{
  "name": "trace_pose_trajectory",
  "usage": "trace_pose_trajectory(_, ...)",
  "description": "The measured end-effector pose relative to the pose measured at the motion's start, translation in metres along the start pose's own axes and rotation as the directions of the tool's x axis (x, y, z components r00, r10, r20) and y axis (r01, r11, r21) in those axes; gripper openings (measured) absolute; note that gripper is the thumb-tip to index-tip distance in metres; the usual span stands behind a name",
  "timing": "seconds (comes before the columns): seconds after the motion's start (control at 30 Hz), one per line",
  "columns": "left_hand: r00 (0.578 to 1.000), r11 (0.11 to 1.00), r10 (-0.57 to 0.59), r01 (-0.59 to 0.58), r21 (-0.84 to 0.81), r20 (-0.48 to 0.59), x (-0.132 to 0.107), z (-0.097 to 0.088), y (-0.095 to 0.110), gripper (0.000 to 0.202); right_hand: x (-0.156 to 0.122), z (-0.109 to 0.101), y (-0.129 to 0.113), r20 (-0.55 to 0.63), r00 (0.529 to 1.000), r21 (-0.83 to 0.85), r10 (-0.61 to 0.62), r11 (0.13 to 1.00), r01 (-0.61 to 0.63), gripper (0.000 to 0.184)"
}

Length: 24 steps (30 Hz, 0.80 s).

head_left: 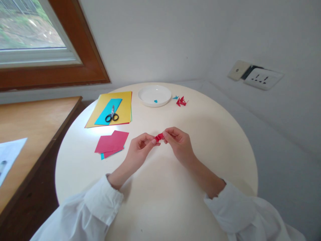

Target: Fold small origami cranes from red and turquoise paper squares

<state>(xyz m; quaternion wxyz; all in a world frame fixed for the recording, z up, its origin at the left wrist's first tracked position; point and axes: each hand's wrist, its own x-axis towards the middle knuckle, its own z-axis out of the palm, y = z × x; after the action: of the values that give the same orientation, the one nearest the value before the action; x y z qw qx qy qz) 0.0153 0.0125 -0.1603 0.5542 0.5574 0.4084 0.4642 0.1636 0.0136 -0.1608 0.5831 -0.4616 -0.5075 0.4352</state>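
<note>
A small folded piece of red paper point(158, 137) is pinched between both my hands just above the round cream table point(213, 134). My left hand point(140, 147) grips its left end with curled fingers. My right hand point(178, 142) pinches its right end with thumb and forefinger. Both wrists rest on the table top, in white sleeves.
Red paper squares point(111, 142) over a blue sheet lie left of my hands. Farther back, black-handled scissors point(112, 115) lie on blue paper atop a yellow paper stack point(125, 100). A white plate point(154, 95) holds a blue scrap; small folded red paper figures point(181, 101) lie beside it. A wooden desk point(27, 124) stands left.
</note>
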Motion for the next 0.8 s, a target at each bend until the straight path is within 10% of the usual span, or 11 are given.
trace_pose_trajectory(0.8, 1.000, 0.998, 0.013, -0.012, 0.061, -0.013, -0.0001, 0.0011, 0.0035, 0.021, 0.0026, -0.0015, 0.0019, 0.005, 0.991, 0.073, 0.136, 0.988, -0.136, 0.020)
